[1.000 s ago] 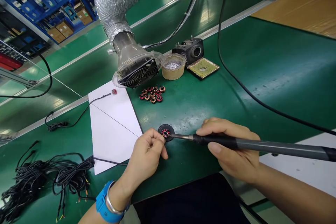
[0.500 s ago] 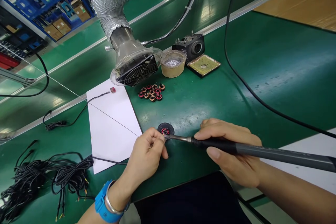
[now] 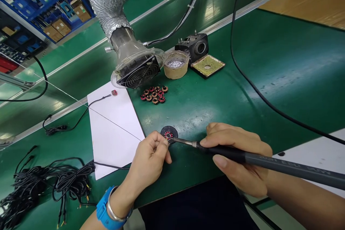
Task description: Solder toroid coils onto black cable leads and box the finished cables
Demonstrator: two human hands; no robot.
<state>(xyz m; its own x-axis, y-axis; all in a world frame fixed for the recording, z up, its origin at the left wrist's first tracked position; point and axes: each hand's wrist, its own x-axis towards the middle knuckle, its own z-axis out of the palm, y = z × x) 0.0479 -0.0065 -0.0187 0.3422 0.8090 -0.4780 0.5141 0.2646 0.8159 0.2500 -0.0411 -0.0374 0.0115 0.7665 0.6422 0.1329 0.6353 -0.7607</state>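
A small red wound coil (image 3: pixel 168 135) sits on a black round pad (image 3: pixel 172 130) on the green bench. My right hand (image 3: pixel 237 158) is closed round a dark soldering iron (image 3: pixel 269 163), whose metal tip touches the coil's edge. My left hand (image 3: pixel 149 160) is pinched just left of the coil, fingertips at the same spot; a thin solder wire runs from the fingers back across the white sheet (image 3: pixel 113 129). A black cable (image 3: pixel 110 166) passes under this hand.
A pile of several more coils (image 3: pixel 154 94) lies behind, near a fume extractor fan (image 3: pixel 137 66) on a foil duct, a solder pot (image 3: pixel 175 64) and an iron stand with sponge (image 3: pixel 206 65). A bundle of black wires (image 3: pixel 45 183) lies at left.
The view has shifted slightly left. Both hands stay at the coil, the iron tip still against it.
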